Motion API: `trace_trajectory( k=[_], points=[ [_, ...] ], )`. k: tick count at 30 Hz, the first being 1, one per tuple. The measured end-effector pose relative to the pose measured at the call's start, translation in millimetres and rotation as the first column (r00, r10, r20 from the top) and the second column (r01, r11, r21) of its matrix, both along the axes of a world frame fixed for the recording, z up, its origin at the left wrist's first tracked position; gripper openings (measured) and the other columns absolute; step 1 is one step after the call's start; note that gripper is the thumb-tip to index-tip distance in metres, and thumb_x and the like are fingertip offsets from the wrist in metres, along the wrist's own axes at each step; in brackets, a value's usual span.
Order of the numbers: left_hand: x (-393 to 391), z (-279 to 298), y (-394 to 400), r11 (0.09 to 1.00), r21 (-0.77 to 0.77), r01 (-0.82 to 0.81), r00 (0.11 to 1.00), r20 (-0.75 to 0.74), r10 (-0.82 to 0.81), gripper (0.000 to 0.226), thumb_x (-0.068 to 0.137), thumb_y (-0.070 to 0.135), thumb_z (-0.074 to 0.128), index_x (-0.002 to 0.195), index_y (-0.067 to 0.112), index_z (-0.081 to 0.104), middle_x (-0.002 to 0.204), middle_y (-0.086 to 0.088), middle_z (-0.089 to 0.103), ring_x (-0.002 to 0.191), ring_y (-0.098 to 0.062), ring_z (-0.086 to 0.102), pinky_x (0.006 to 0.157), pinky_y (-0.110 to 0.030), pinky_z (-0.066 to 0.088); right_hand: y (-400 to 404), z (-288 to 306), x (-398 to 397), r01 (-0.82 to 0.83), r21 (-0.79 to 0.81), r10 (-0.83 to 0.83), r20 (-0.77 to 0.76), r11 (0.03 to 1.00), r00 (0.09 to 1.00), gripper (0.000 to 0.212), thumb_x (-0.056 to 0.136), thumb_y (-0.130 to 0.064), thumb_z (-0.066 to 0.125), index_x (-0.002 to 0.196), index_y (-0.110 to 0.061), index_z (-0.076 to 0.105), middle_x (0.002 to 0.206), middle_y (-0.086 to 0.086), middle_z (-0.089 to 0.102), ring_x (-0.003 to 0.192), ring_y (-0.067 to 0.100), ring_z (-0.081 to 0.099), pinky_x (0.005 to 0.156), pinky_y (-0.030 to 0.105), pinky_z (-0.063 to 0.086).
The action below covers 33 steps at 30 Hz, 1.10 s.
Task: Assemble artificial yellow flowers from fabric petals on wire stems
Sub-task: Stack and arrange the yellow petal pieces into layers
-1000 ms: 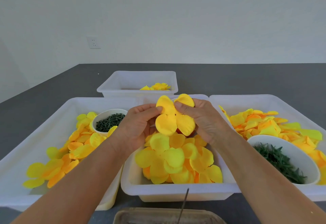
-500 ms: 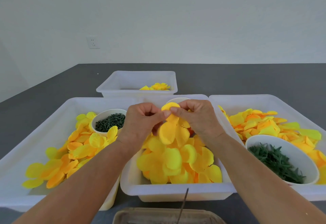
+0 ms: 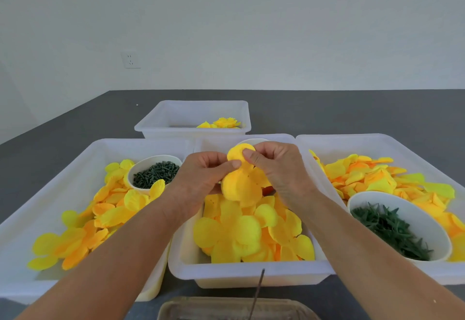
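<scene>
Hands met above the middle tub (image 3: pixel 251 273): the left hand (image 3: pixel 201 181) and right hand (image 3: pixel 279 171) both pinched a yellow petal cluster (image 3: pixel 240 188) between thumb and fingertips. Loose petals (image 3: pixel 246 231) filled the tub below. Bowls of green pieces (image 3: pixel 153 173) (image 3: pixel 392 229) sat in the side tubs.
</scene>
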<state>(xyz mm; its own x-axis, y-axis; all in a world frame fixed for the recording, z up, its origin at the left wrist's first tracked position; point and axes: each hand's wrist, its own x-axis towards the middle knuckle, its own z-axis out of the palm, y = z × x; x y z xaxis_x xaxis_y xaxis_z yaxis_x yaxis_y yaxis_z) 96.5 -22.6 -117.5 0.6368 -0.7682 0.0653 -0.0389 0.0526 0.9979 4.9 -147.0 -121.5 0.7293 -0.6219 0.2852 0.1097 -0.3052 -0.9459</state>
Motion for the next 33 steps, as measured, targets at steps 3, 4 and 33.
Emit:
trace_trajectory(
  k=[3,4,33],
  points=[
    [-4,-1,-2,0.999,0.022,-0.034,0.999,0.015,0.034,0.051,0.061,0.041,0.073,0.086,-0.002,0.067,0.075,-0.014,0.068,0.069,-0.021,0.064,0.064,-0.033,0.056,-1,-2,2,0.107,-0.154,-0.104,0.031,0.982,0.994,0.019,0.084,-0.02,0.069,0.065,-0.019,0.065,0.047,-0.017,0.049,0.047,0.0,0.041,0.048,0.013,0.034],
    [-5,-1,-2,0.999,0.018,-0.043,0.998,0.036,0.043,0.043,0.067,0.033,0.073,0.088,-0.003,0.067,0.08,-0.019,0.067,0.073,-0.025,0.063,0.068,-0.037,0.055,-2,-2,2,0.093,-0.133,-0.089,0.031,0.987,0.996,0.019,0.084,-0.02,0.069,0.065,-0.017,0.065,0.048,-0.016,0.05,0.047,0.0,0.041,0.049,0.015,0.035],
    [-1,-6,-2,0.909,-0.086,-0.407,0.732,0.565,0.381,0.039,0.075,0.007,0.073,0.052,0.018,0.044,0.048,0.008,0.035,0.046,-0.007,0.028,0.044,-0.014,0.025,7,0,0,0.115,-0.165,-0.117,0.003,0.979,0.993,0.029,0.07,-0.025,0.081,0.057,-0.012,0.058,0.05,-0.011,0.051,0.045,-0.001,0.043,0.047,0.012,0.035]
  ],
)
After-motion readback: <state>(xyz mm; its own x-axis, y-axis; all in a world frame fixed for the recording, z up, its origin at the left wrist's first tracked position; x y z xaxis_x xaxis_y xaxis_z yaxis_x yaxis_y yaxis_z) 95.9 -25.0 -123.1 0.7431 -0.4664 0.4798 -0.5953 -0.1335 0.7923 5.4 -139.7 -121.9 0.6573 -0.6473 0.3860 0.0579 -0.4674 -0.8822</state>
